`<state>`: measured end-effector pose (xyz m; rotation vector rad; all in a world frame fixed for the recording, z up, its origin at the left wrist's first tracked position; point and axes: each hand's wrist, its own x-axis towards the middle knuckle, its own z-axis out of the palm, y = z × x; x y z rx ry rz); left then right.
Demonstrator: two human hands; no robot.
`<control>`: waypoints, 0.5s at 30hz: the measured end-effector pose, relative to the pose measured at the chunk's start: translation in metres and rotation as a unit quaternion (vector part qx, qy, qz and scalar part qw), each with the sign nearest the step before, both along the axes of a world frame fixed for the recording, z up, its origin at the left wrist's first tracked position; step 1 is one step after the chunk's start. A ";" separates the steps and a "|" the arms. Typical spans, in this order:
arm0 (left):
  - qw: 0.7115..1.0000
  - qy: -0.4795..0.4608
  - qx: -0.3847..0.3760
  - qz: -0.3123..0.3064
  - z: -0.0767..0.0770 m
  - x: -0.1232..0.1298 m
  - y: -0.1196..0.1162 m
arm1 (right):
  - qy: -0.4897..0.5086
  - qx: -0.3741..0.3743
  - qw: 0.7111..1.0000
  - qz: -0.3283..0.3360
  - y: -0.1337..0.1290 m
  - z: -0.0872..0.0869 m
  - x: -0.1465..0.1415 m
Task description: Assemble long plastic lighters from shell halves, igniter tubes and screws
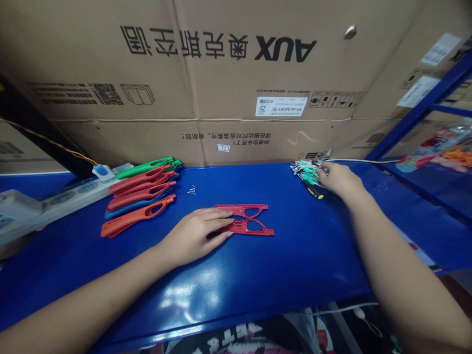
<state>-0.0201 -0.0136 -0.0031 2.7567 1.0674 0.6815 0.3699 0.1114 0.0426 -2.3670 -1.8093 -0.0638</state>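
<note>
Two red plastic lighter casing halves (254,226) lie side by side on the blue table (280,280), their insides up and oval openings showing. My left hand (195,233) is closed over their left ends, fingers on top and thumb along the near edge. At the back right, my right hand (341,179) pinches at a pile of small white and green parts (308,171). A pointed grey metal piece (327,154) shows by its fingertips; what exactly they grip is hidden. Close by lies a screwdriver with a black and yellow handle (313,190).
A row of red, blue, green and orange lighter casings (138,196) lies at the left beside a white power strip (73,196). Tiny screws (192,190) sit near the back. A large cardboard box (221,98) stands behind; a blue shelf frame (416,108) is at right.
</note>
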 end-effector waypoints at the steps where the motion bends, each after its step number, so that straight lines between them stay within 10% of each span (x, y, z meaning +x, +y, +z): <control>1: 1.000 0.000 -0.001 0.001 0.000 0.000 0.000 | 0.001 0.003 1.000 -0.001 0.001 -0.001 0.000; 15: 1.000 0.004 -0.002 -0.001 0.001 -0.001 -0.001 | 0.123 0.187 0.973 0.050 0.002 -0.002 -0.001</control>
